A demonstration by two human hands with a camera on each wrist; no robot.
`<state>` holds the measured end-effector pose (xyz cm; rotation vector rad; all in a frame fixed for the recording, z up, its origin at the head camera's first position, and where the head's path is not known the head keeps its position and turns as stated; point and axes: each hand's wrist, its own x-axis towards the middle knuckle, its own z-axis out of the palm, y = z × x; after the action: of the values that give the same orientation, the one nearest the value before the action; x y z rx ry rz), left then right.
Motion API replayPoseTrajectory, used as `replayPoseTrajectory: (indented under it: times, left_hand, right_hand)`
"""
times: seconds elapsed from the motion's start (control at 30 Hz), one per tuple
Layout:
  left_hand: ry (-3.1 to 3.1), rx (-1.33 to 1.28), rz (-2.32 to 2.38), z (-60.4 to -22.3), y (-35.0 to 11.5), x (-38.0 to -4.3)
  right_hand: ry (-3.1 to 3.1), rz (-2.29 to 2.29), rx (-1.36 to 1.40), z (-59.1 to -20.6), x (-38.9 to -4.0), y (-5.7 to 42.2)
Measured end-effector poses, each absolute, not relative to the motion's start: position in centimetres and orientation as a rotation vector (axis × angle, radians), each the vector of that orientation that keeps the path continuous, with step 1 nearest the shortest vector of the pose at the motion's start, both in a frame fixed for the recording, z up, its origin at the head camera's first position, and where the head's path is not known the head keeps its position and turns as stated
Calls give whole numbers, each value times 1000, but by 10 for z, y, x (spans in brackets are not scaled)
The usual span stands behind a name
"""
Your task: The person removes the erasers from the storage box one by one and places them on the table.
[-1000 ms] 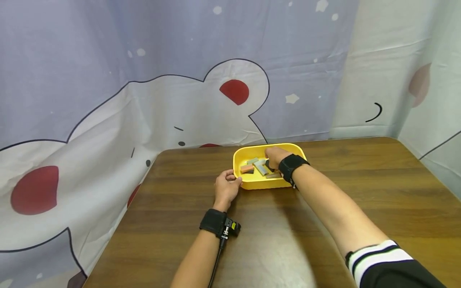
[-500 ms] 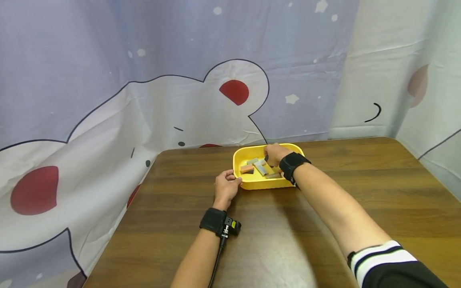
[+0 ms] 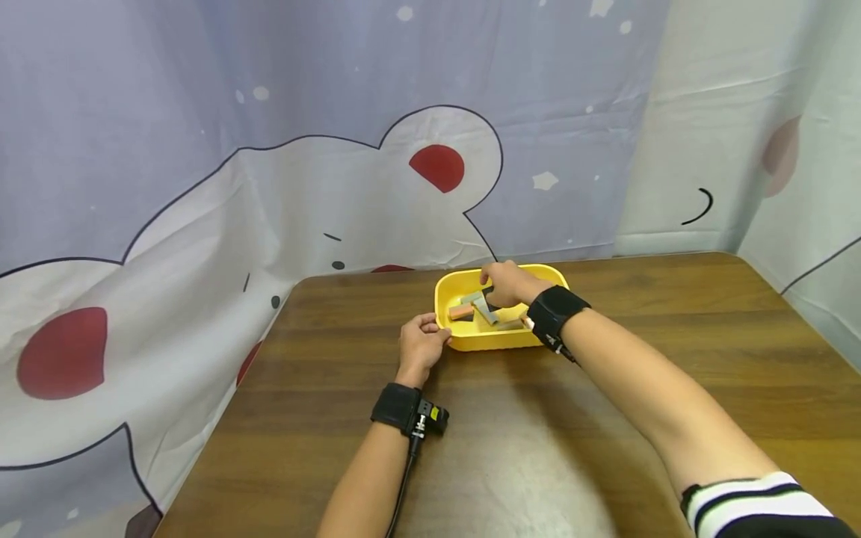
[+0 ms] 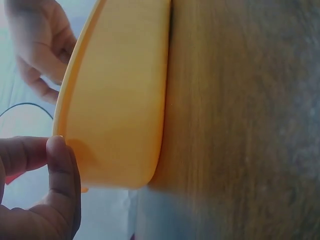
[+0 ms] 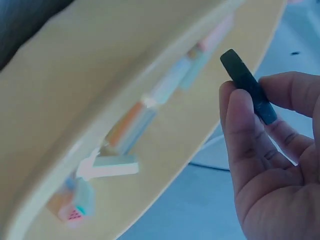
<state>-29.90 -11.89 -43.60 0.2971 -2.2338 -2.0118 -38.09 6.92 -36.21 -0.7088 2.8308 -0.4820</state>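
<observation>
A yellow plastic tub (image 3: 494, 341) holds several small blocks, among them an orange one (image 3: 460, 311) and a pale grey one (image 3: 485, 308). My left hand (image 3: 421, 346) pinches the tub's near left corner at the rim, thumb and fingers meeting there in the left wrist view. Over the inside of the tub, my right hand (image 3: 507, 284) pinches a small dark, flat block (image 5: 245, 82) between thumb and fingers. Seen from the right wrist, this block is raised above the others, such as a whitish block (image 5: 112, 166) lying on the tub's floor.
The tub stands near the back edge of a brown wooden table (image 3: 336, 359). Behind the table hangs a printed curtain (image 3: 282, 202). A black cable (image 3: 405, 478) runs from the left wrist strap along the forearm.
My right hand has moved slightly left and up, lifting the dark block from the others. The left hand keeps its hold on the tub's corner.
</observation>
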Motion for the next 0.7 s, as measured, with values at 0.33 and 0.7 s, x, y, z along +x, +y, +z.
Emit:
replayPoseTrajectory:
  times: [0.33,0.7]
  left_hand:
    - [-2225,242,-2038,-436,-121,-300]
    - [-2197,226,-2079,-435,-122,-301]
  right_hand:
    - [2790,-695,-913,-354,-332,61]
    - [2696,-883,-996,-376,-287,55]
